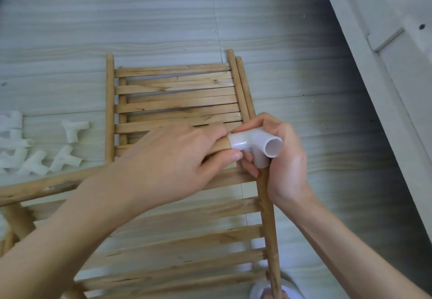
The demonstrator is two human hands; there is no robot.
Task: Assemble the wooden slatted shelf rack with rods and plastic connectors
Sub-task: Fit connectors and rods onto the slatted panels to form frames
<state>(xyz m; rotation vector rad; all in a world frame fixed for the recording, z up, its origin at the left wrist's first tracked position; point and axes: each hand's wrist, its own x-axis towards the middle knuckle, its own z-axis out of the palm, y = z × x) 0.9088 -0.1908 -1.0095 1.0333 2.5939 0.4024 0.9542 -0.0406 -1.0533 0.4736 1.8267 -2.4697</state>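
Your forearms frame the near slatted panel (187, 235), its side rod (266, 205) rising into the white connector (254, 145). Your right hand (287, 158) wraps the connector; your left hand (168, 161) grips a cross rod (219, 150) entering its side socket. Keep that rod in line with the socket and push straight, bracing behind the connector.
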